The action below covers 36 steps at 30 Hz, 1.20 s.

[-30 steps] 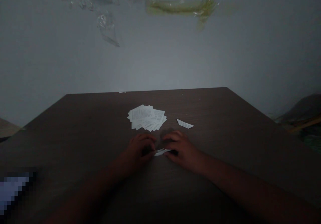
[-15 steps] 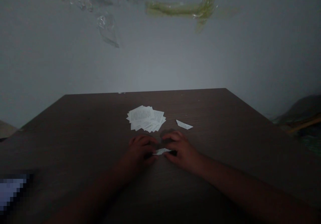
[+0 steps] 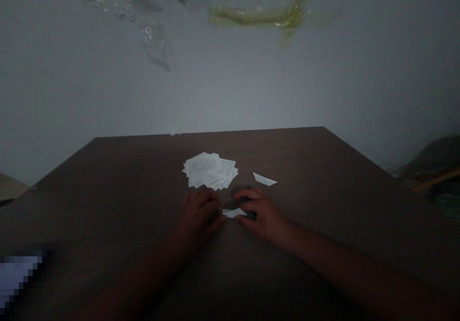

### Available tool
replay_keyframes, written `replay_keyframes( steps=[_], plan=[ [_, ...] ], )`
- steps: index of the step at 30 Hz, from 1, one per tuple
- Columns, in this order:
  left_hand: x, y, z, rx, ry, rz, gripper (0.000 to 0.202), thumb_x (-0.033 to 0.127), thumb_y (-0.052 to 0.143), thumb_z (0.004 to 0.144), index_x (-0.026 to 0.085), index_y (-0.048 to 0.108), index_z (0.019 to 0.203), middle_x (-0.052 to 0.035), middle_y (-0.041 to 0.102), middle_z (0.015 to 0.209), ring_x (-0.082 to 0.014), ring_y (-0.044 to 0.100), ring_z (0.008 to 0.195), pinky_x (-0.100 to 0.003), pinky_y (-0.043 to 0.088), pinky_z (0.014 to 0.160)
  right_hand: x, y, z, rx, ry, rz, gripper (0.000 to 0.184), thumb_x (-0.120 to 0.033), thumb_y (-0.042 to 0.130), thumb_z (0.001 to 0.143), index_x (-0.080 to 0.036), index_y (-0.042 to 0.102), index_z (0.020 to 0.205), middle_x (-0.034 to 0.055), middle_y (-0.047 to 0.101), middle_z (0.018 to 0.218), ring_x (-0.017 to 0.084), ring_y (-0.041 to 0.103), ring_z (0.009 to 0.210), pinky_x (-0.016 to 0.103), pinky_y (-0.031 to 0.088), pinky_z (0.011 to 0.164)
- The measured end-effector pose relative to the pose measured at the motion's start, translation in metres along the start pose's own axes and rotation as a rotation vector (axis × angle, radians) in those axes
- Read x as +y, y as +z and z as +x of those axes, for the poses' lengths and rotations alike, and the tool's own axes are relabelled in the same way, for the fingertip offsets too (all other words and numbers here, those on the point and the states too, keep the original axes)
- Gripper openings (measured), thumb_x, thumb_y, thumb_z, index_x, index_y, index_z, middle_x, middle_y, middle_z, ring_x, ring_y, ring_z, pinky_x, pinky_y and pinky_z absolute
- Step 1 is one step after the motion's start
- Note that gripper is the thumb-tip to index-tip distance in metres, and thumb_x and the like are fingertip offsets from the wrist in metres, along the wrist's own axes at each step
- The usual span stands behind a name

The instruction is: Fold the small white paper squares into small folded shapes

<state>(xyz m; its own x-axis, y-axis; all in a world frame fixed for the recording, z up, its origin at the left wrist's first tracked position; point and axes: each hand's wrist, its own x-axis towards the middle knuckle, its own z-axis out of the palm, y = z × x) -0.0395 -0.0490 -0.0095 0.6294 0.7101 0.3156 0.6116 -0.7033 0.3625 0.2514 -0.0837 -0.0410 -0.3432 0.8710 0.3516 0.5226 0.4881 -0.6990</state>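
Note:
Between my hands, low over the table, is a small folded piece of white paper [image 3: 233, 212]. My left hand [image 3: 199, 214] pinches its left end, with thumb and fingers curled together. At the right end my right hand [image 3: 264, 215] has its thumb and forefinger on the paper, its other fingers curved beyond. Just past my hands lies a fanned pile of printed paper slips [image 3: 210, 170]. To the right of that pile is a folded printed paper strip [image 3: 265, 179], lying apart from both hands.
The dark brown table [image 3: 143, 167] meets a grey wall [image 3: 230, 86] at its far edge. Clear and yellowish tape [image 3: 251, 17] clings to the wall. A blurred-out, pale screen-like object [image 3: 16, 273] lies at the left front. Dark items [image 3: 438, 167] stand beyond the right edge.
The left fingers have drawn in and curled closer at the paper's left end. The small paper has tilted slightly between the hands. The right hand has hardly moved.

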Motion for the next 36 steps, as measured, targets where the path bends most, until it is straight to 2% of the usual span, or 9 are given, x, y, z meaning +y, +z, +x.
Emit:
replay_keyframes(
  steps=[9,14,22,28,36],
  plan=[
    [-0.009,0.011,-0.002,0.039,-0.002,-0.024,0.016,0.014,0.088,0.106,0.028,0.087,0.115,-0.0094,0.088,0.133,-0.0381,0.080,0.129,-0.061,0.064,0.118,0.003,0.002,-0.001,0.001,-0.008,0.017,0.007,-0.025,0.100,0.108,-0.029,0.095,0.108,0.0128,0.086,0.157,0.038,0.077,0.150,0.066,0.062,0.133],
    [-0.008,0.010,-0.002,-0.018,-0.024,-0.039,0.015,0.016,0.088,0.105,0.028,0.087,0.115,-0.0093,0.088,0.135,-0.0376,0.080,0.129,-0.062,0.064,0.121,0.002,0.001,-0.001,-0.015,-0.017,-0.002,0.006,-0.023,0.098,0.109,-0.028,0.095,0.108,0.0127,0.085,0.159,0.037,0.077,0.152,0.064,0.061,0.133],
    [-0.004,0.005,0.001,-0.114,-0.032,-0.132,0.015,0.013,0.079,0.110,0.027,0.083,0.111,-0.0107,0.090,0.142,-0.0380,0.080,0.141,-0.061,0.063,0.126,0.000,0.002,-0.001,-0.011,-0.004,-0.047,0.013,-0.019,0.097,0.107,-0.030,0.096,0.113,0.0123,0.085,0.158,0.038,0.076,0.151,0.065,0.062,0.131],
    [-0.009,0.005,0.004,-0.120,-0.126,-0.110,0.014,0.015,0.081,0.112,0.028,0.087,0.109,-0.0106,0.092,0.141,-0.0390,0.081,0.141,-0.062,0.065,0.126,-0.002,-0.003,0.001,0.107,0.054,-0.162,0.019,-0.015,0.095,0.103,-0.028,0.083,0.106,0.0115,0.084,0.135,0.037,0.077,0.134,0.059,0.065,0.121],
    [-0.012,0.001,0.004,-0.143,-0.116,-0.161,0.013,0.020,0.077,0.114,0.027,0.086,0.108,-0.0101,0.091,0.141,-0.0368,0.079,0.140,-0.060,0.065,0.128,0.001,-0.006,0.004,0.042,0.098,-0.210,0.018,-0.015,0.094,0.104,-0.027,0.080,0.106,0.0079,0.082,0.120,0.034,0.076,0.122,0.054,0.063,0.114]
  ],
)
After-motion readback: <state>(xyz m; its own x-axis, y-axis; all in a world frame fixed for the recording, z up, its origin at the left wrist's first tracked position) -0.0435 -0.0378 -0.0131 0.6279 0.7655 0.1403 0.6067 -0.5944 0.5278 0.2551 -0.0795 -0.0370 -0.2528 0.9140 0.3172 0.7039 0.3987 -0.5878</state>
